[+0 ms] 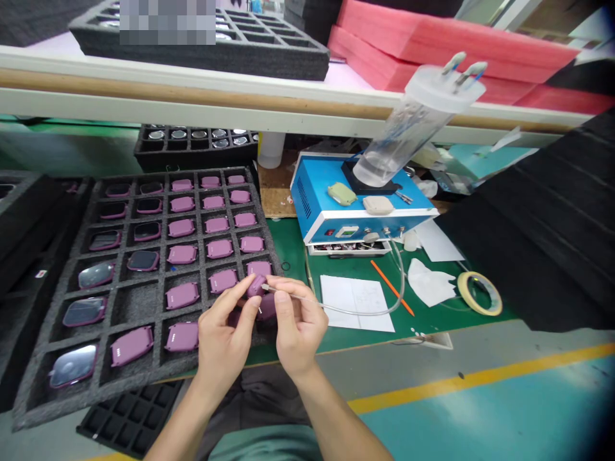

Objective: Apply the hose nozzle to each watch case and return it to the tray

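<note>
The small mauve plastic case [256, 286] sits up in the air just above the foam tray, tilted, its end pointing toward my right hand. My left hand [225, 333] has hold of it in a narrow pinch, with the wrist low, the forearm rising from the bottom of the view and the thumb and fingers reaching up and inward. My right hand [298, 323] is close beside the left, almost touching it, with the fingers curled over and the thumb tucked beneath in a tight pinch around a slim nozzle [271, 289]. The nozzle's tip is at the case or right against it. A clear tube [346, 312] runs from the nozzle past my right hand, curves across the green mat [293, 253], and rises toward the blue bench unit [317, 186], which carries a clear cylinder [408, 134].

Right under my hands, another mauve case [267, 307] lies in the dark grey foam tray [62, 400], among rows of similar cases in their compartments. Some lower-left pieces lie with glossy faces up. To my right, the mat holds white paper [355, 304], an orange stick [391, 288] and a roll of tape [479, 293].
</note>
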`<state>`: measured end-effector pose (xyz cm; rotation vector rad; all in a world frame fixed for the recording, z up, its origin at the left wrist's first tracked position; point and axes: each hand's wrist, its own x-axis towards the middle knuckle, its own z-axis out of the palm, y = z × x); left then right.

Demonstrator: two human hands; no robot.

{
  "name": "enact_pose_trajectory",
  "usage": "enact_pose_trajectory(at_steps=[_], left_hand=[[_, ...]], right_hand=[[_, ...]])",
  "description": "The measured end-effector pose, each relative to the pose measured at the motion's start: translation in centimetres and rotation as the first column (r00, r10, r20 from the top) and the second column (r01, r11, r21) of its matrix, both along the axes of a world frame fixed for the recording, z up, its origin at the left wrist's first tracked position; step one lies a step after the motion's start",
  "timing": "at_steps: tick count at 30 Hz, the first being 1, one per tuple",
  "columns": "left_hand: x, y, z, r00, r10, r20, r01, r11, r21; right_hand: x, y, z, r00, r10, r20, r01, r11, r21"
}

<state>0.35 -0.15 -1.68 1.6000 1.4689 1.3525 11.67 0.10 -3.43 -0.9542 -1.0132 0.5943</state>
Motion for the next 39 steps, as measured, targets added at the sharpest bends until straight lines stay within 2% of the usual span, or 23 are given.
enact_pose_trajectory(at_steps=[13, 16, 18, 20, 22, 24, 25, 26, 28, 29, 30, 31, 34, 37, 39], left_hand=[[0.2, 0.1, -0.1, 0.999, -0.011, 0.03, 0.011, 1.0, -0.002], [0.8, -0.6, -0.2, 1.0, -0.006, -0.009, 0.006, 1.0, 0.01], [0.6, -1.2, 0.2, 0.996, -0.006, -0.084, 0.011, 0.998, 0.063], [-1.1, -1.4, 1.3, 0.977, 0.034, -0.209, -0.006, 0.991, 0.133], [-4.3, -1.2, 3.3, 0.922, 0.11, -0.372, -0.053, 0.986, 0.161], [-8.6, -0.2, 5.5, 0.826, 0.122, -0.55, -0.093, 0.992, 0.082], [-10.7, 0.5, 6.5, 0.77, 0.054, -0.636, -0.09, 0.996, -0.023], [-12.7, 1.3, 7.3, 0.714, -0.079, -0.696, -0.053, 0.985, -0.166], [-15.7, 2.8, 8.3, 0.609, -0.409, -0.68, 0.077, 0.883, -0.463], [-16.7, 3.4, 8.5, 0.564, -0.522, -0.64, 0.127, 0.82, -0.558], [-17.4, 3.8, 8.6, 0.538, -0.583, -0.609, 0.157, 0.779, -0.607], [-17.8, 4.0, 8.7, 0.533, -0.595, -0.601, 0.166, 0.771, -0.616], [-18.3, 3.8, 8.7, 0.6, -0.482, -0.638, 0.139, 0.849, -0.511], [-18.6, 3.9, 8.4, 0.703, -0.28, -0.654, 0.076, 0.944, -0.322], [-18.5, 4.6, 7.7, 0.694, -0.163, -0.701, 0.007, 0.976, -0.22]], right_hand=[[0.0, 0.0, -0.1, 1.0, 0.004, -0.018, -0.004, 1.0, 0.01], [0.1, -0.5, -0.6, 0.999, -0.009, -0.031, 0.009, 1.0, -0.022], [0.1, -0.9, -0.9, 0.998, -0.045, -0.048, 0.043, 0.998, -0.051], [0.0, -1.1, -1.2, 0.994, -0.081, -0.078, 0.077, 0.995, -0.056], [-0.1, -1.2, -1.2, 0.991, -0.084, -0.106, 0.081, 0.996, -0.04], [-0.2, -1.3, -1.0, 0.991, -0.068, -0.118, 0.066, 0.998, -0.026], [-0.3, -1.4, -0.8, 0.991, -0.063, -0.119, 0.061, 0.998, -0.025], [-0.3, -1.5, -0.7, 0.991, -0.064, -0.118, 0.062, 0.998, -0.027], [-0.3, -1.5, -0.5, 0.99, -0.078, -0.121, 0.075, 0.997, -0.034], [-0.4, -1.5, -0.5, 0.989, -0.084, -0.125, 0.081, 0.996, -0.035], [-0.4, -1.5, -0.6, 0.988, -0.088, -0.13, 0.084, 0.996, -0.033], [-0.4, -1.5, -0.6, 0.987, -0.088, -0.135, 0.085, 0.996, -0.027], [-0.6, -1.3, -0.8, 0.987, -0.079, -0.137, 0.08, 0.997, -0.004], [-0.6, -1.3, -0.7, 0.989, -0.073, -0.126, 0.072, 0.997, -0.009], [-0.5, -1.4, -0.6, 0.991, -0.068, -0.119, 0.064, 0.997, -0.038]])
